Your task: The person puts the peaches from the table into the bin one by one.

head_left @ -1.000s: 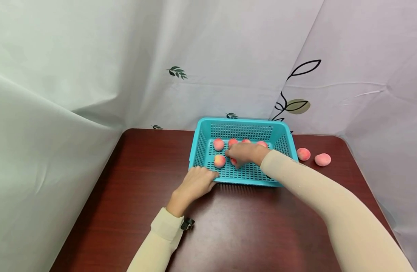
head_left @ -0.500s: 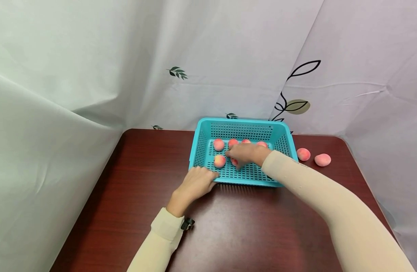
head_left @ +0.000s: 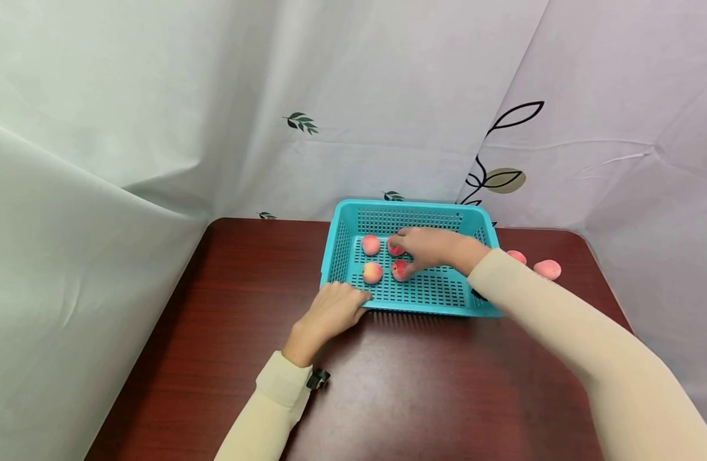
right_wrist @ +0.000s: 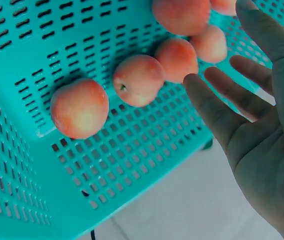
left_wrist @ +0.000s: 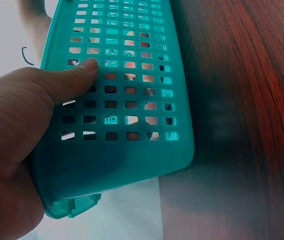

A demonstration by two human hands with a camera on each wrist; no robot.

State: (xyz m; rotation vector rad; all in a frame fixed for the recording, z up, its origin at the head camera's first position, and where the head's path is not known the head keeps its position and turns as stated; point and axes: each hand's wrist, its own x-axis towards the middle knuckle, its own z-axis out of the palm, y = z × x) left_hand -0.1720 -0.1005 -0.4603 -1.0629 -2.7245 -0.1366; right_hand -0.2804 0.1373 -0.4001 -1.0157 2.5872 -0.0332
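Note:
My left hand (head_left: 337,307) grips the front left rim of a turquoise plastic basket (head_left: 428,310); in the left wrist view its thumb (left_wrist: 74,82) presses on the perforated outer wall. Over the basket is my right hand (head_left: 431,246), its fingers spread and holding nothing in the right wrist view. Close by its fingertips are a front peach (head_left: 398,269) and a back peach (head_left: 395,245). Two more peaches lie to the left, one at the back (head_left: 371,244) and a yellower one in front (head_left: 373,273). Other peaches, such as the corner peach (right_wrist: 80,108), are hidden from the head view by the hand.
Two peaches lie on the table right of the basket, one partly behind the sleeve (head_left: 517,257) and one farther right (head_left: 547,269). The dark red wooden table (head_left: 399,384) backs onto a pale curtain (head_left: 388,96) with leaf prints.
My right hand has let go of the front peach and moved back and to the right, its fingers spreading. That peach now shows in the basket. My left hand has stayed in place.

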